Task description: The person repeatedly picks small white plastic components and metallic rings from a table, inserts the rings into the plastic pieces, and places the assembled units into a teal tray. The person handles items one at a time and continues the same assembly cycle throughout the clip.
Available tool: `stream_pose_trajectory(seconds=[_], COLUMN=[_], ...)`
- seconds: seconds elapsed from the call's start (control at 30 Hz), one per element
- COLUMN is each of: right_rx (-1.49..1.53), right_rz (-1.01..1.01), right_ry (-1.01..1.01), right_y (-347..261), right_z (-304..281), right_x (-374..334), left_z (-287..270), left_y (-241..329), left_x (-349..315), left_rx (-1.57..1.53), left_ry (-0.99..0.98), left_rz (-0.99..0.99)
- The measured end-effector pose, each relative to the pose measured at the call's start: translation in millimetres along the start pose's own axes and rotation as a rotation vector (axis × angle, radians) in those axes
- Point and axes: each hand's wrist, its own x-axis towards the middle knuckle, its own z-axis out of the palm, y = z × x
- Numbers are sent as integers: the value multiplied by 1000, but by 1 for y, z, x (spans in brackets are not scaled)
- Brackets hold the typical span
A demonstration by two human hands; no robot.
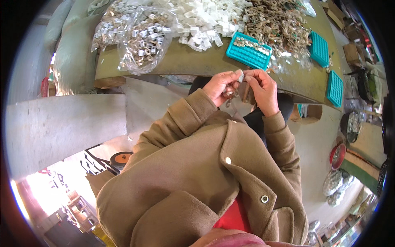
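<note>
My left hand (222, 87) is closed, with a small white plastic piece (241, 77) pinched between thumb and forefinger. Brownish metal pieces (231, 95) hang below its curled fingers. Close beside it, my right hand (264, 89) is closed in a pinch at the white piece. What its fingertips hold is too small to make out. Both hands are in front of the table's near edge, above my lap. Just beyond them lies a teal tray (242, 58) of small compartments, with shiny round pieces across its top.
On the greenish table (185, 61) lie a heap of white plastic pieces (205, 20), a heap of brownish metal pieces (275, 24) and a clear bag (144, 45) of mixed pieces. Teal trays (319, 49) stand to the right. An open cardboard box (309, 114) sits below the edge.
</note>
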Motion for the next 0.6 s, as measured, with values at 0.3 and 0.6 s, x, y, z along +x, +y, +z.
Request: stream_pose_trajectory(seconds=[0.3,0.6], right_rx=[-229,-194], right_rz=[-161,-231], right_ry=[-41,-170], right_y=[13,-5], right_z=[12,-8], right_x=[4,27], left_z=[-9,8], left_y=[-5,24], left_x=[0,-9], left_rx=[-58,391], left_ry=[34,75], left_rz=[-60,124])
